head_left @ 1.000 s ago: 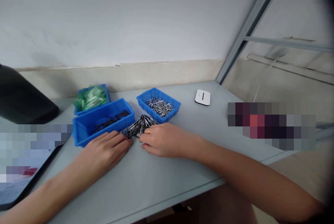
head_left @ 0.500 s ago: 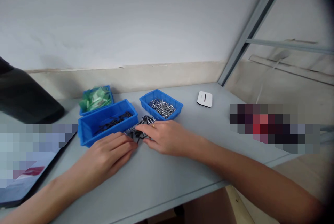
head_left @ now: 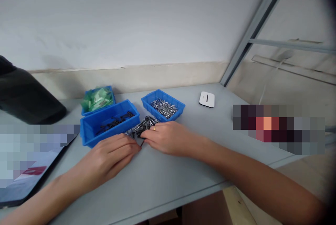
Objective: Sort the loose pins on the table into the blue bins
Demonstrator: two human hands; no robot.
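Observation:
My left hand (head_left: 112, 153) rests on the table with its fingers closed, their tips at the near end of a thin black screw (head_left: 142, 143). Opposite it, my right hand (head_left: 168, 138), a ring on one finger, pinches at the screw's far end. Just beyond the fingertips lies a mixed pile of silver and black fasteners (head_left: 147, 123), partly hidden by the right hand. Behind the left hand stands a blue bin (head_left: 90, 124) with black screws (head_left: 115, 122) in it. A second blue bin (head_left: 181, 109), behind the right hand, holds silver rivet-like pins (head_left: 165, 107).
A third blue bin (head_left: 113, 95) at the back holds green plastic packets (head_left: 98, 99). A white square device (head_left: 207, 99) lies to the right. At left are a dark bottle (head_left: 31, 95) and a partly blurred flat object (head_left: 23, 193). A metal frame (head_left: 252, 39) rises at right.
My right fingers have drawn closer together at the pile's near edge. The black screw now shows between both hands' fingertips. My left hand has shifted slightly to the right.

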